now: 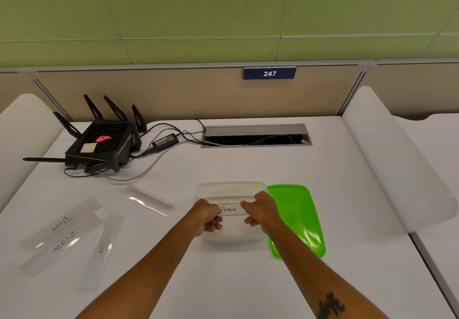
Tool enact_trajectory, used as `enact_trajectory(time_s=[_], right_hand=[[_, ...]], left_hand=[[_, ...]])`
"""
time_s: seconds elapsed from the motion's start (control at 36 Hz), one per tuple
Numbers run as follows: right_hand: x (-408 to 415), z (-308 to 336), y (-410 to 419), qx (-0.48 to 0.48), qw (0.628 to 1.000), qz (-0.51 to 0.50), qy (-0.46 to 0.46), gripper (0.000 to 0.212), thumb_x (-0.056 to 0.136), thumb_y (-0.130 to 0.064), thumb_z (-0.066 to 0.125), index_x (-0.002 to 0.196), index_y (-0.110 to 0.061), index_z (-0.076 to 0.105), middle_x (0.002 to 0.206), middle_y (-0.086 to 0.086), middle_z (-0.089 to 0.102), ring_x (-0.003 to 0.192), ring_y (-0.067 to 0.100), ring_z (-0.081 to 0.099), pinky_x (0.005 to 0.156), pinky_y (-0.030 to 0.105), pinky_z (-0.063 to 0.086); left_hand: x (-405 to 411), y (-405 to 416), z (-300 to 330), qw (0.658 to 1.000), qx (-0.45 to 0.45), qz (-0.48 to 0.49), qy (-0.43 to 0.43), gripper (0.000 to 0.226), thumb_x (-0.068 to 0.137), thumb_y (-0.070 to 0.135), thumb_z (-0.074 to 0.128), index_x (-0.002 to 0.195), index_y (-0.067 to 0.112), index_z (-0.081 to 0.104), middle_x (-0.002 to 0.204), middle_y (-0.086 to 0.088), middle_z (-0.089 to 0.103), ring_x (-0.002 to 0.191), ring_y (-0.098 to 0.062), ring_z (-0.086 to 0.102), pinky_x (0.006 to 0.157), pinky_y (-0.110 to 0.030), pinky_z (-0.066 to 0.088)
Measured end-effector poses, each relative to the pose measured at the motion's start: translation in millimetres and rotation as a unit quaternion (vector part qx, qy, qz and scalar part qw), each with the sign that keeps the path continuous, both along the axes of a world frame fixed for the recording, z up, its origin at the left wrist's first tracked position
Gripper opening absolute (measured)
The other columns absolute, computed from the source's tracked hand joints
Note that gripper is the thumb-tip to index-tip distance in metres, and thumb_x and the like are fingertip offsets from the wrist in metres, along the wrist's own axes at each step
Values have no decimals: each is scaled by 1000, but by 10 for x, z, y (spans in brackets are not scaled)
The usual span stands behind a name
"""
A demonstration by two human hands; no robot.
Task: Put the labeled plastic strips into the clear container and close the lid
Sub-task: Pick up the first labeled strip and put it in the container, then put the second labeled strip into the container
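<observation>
Both hands, left hand (207, 216) and right hand (260, 210), have fingers closed on the Penguin strip (229, 210) over the clear container (231, 189) at desk (223, 281) center. The green lid (295, 209) lies at 3 o'clock, other strips (62, 234) at 9.

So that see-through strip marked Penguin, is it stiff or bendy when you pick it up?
Probably bendy. The Penguin strip, held at its ends by the left hand and right hand over the clear container, looks like thin film. It seems very light, and its glossy surface could be slippery.
</observation>
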State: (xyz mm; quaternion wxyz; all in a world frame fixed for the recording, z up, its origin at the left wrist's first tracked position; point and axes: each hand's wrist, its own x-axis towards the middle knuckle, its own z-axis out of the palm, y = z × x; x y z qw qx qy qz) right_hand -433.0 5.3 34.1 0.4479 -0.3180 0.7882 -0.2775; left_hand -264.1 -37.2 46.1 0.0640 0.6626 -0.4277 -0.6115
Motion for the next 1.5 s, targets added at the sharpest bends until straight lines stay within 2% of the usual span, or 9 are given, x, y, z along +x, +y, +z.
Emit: enact_trajectory(time_s=[0.14,0.31,0.42,0.56,0.78,1.08,1.22,1.36,1.5], right_hand=[[26,-12,3,-10,999,-23,31,27,85,-27,70,101,-14,53,72,1,68,62,29,77,66,51,66],[189,87,-14,-57,985,-27,160,41,87,-35,71,124,-18,64,120,2,72,112,27,68,89,33,49],[414,183,-82,-96,984,-15,150,30,89,-31,71,116,-18,69,110,1,75,102,25,71,88,35,55],[792,228,-210,-110,986,14,121,21,89,-30,72,107,-18,72,105,0,75,94,22,72,85,33,56],[1537,96,-475,-85,991,84,51,31,88,-33,71,113,-14,71,123,0,65,111,20,65,88,29,51],[2245,-269,-721,-12,994,-32,-106,30,90,-32,67,113,-14,57,109,1,62,101,26,72,83,30,56],[2375,-408,-858,3,987,-99,-129,25,94,-24,62,78,-13,47,75,0,50,59,19,59,62,28,52],[2453,-528,-958,38,989,-111,-89,31,98,-29,60,111,0,60,102,12,69,68,23,68,76,38,65],[2500,-614,-1031,50,987,-128,-85,30,98,-25,61,113,2,61,99,13,68,60,21,65,78,43,66]], left_hand=[[80,5,76,1000,-16,-19,6,34,98,8,52,129,-2,58,88,-17,70,49,-20,65,43,-25,47],[379,-112,142,994,-106,7,-27,49,99,21,61,142,4,48,95,-18,76,48,-23,66,41,-24,47],[734,-281,147,981,-176,23,-75,21,97,28,65,105,9,70,81,-7,77,51,-20,73,54,-31,58],[1242,-518,147,966,-213,68,-127,15,95,26,66,91,13,72,78,-4,78,54,-21,75,54,-30,57],[2068,-821,76,942,-245,89,-210,13,97,18,63,95,8,72,80,-10,77,69,-27,77,77,-46,65],[2730,-1336,-275,925,-244,93,-277,44,99,36,65,123,0,67,103,-19,75,79,-31,73,86,-48,62],[2827,-1521,-408,944,-188,105,-248,50,97,40,68,124,-2,65,95,-17,75,76,-30,73,82,-44,64],[2904,-1682,-523,961,-133,149,-190,46,96,36,70,117,-4,67,91,-18,75,83,-33,76,83,-43,64],[2970,-1818,-608,966,-121,166,-159,36,96,35,70,103,-1,68,86,-15,74,80,-31,75,81,-44,64]])
